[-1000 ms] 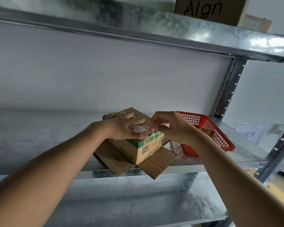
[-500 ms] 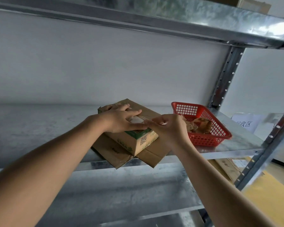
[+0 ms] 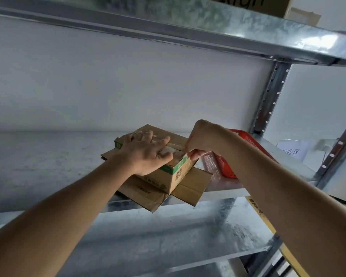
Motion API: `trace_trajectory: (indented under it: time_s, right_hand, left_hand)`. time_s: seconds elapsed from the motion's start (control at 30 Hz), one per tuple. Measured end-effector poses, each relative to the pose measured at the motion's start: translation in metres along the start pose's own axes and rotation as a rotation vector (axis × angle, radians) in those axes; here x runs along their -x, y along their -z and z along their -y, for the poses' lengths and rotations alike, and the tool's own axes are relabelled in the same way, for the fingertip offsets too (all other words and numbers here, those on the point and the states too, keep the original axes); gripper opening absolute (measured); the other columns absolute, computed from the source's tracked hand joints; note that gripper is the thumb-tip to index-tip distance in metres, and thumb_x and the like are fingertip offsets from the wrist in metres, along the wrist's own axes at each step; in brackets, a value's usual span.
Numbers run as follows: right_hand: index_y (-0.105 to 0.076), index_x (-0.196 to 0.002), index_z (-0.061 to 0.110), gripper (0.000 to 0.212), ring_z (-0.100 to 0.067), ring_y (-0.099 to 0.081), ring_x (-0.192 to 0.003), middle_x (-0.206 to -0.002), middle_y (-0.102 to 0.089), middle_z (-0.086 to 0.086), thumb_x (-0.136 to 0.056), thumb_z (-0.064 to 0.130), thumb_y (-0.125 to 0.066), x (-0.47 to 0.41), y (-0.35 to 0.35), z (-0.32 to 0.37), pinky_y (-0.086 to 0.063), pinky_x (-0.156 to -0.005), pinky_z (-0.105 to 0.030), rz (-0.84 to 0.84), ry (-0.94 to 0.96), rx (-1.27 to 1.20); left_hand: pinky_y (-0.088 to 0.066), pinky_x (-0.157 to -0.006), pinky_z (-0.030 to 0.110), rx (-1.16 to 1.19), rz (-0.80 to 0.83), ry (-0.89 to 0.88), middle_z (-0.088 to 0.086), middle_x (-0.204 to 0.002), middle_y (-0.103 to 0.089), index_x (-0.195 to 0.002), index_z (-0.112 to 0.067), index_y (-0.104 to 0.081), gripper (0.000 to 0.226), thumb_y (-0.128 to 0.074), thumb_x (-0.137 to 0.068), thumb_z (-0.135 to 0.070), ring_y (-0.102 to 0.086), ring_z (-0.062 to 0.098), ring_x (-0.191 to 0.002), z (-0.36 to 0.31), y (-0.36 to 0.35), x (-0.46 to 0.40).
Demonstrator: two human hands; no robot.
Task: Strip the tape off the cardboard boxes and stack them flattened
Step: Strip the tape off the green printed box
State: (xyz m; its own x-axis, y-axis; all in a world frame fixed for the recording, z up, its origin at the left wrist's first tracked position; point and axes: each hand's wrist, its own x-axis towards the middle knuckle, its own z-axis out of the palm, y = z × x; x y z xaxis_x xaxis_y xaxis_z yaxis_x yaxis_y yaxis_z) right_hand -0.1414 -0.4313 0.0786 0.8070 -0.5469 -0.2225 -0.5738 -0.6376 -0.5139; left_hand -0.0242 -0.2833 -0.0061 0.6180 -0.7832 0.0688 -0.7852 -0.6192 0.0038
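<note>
We see a galvanized grey metal shelf [image 3: 48, 166] carrying a flattened brown cardboard sheet [image 3: 190, 188] that juts past its front edge. Just to the right of that sheet stands a red plastic mesh basket [image 3: 226, 168], with a white paper label [image 3: 294, 152] farther right.

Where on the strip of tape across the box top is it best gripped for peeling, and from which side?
Pinch the tape at its end by the box's right top edge, coming from the right. That end sits exposed at the corner, where the right hand pinches, while the left hand presses the top.
</note>
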Motion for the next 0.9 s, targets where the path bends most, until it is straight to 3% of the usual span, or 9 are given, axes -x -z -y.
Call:
trace_trajectory:
  time_s: [0.13, 0.3, 0.43, 0.63, 0.7, 0.83, 0.9]
  right_hand:
    - [-0.059, -0.112, -0.007, 0.026, -0.018, -0.067, -0.054, -0.075, -0.070, -0.016, -0.090, -0.005, -0.071, -0.006, -0.002, 0.001, -0.059, -0.052, -0.024, 0.021, 0.004, -0.037]
    - [-0.064, -0.109, -0.011, 0.026, -0.021, -0.068, -0.070, -0.090, -0.074, -0.018, -0.093, 0.009, -0.073, -0.013, -0.004, -0.001, -0.065, -0.072, -0.031, 0.039, 0.006, 0.045]
    - [-0.070, -0.105, -0.005, 0.042, -0.021, -0.078, -0.084, -0.091, -0.079, -0.011, -0.083, 0.027, -0.086, -0.004, -0.003, 0.003, -0.064, -0.074, -0.027, 0.059, 0.051, 0.136]
    - [-0.070, -0.116, 0.004, 0.040, -0.013, -0.074, -0.096, -0.105, -0.079, 0.002, -0.091, 0.033, -0.079, 0.006, -0.007, 0.008, -0.057, -0.093, -0.025, -0.062, 0.101, 0.355]
    - [-0.072, -0.113, 0.004, 0.036, -0.015, -0.074, -0.095, -0.103, -0.078, 0.001, -0.091, 0.031, -0.079, 0.007, -0.007, 0.008, -0.059, -0.091, -0.027, -0.090, 0.114, 0.385]
    - [-0.072, -0.104, 0.008, 0.014, -0.022, -0.069, -0.088, -0.095, -0.074, 0.000, -0.092, 0.016, -0.073, 0.001, -0.015, 0.004, -0.057, -0.066, -0.029, -0.250, 0.207, 0.433]
    - [-0.070, -0.099, 0.008, 0.008, -0.022, -0.069, -0.082, -0.091, -0.073, -0.002, -0.092, 0.012, -0.067, -0.003, -0.018, 0.003, -0.052, -0.055, -0.026, -0.252, 0.215, 0.433]
  left_hand:
    - [-0.008, -0.123, 0.059, -0.010, 0.005, -0.001, 0.009, -0.173, -0.002, -0.159, -0.054, 0.004, 0.088, 0.002, -0.076, -0.086, -0.004, 0.033, -0.158, 0.001, 0.001, -0.002]
    - [-0.009, -0.123, 0.060, -0.023, 0.016, -0.016, 0.009, -0.173, -0.005, -0.159, -0.053, 0.004, 0.091, 0.004, -0.075, -0.087, -0.006, 0.034, -0.158, 0.001, 0.001, -0.003]
    - [-0.009, -0.123, 0.060, -0.040, 0.017, -0.017, 0.009, -0.173, -0.004, -0.159, -0.052, 0.004, 0.091, 0.004, -0.075, -0.086, -0.006, 0.034, -0.158, 0.000, 0.004, -0.003]
    - [-0.009, -0.123, 0.061, -0.031, 0.027, -0.018, 0.009, -0.173, -0.003, -0.159, -0.052, 0.004, 0.091, 0.004, -0.075, -0.087, -0.005, 0.034, -0.158, 0.000, 0.004, -0.002]
    - [-0.009, -0.123, 0.061, -0.032, 0.029, -0.017, 0.009, -0.173, -0.003, -0.159, -0.052, 0.004, 0.091, 0.004, -0.075, -0.087, -0.005, 0.035, -0.158, 0.000, 0.004, -0.002]
    - [-0.008, -0.123, 0.062, -0.032, 0.023, -0.015, 0.011, -0.173, -0.003, -0.159, -0.052, 0.003, 0.091, 0.002, -0.076, -0.089, -0.005, 0.036, -0.158, 0.001, 0.003, -0.004]
    - [-0.008, -0.123, 0.061, -0.028, 0.027, -0.014, 0.011, -0.173, -0.003, -0.159, -0.052, 0.004, 0.094, 0.003, -0.074, -0.090, -0.005, 0.036, -0.158, 0.001, 0.003, -0.004]
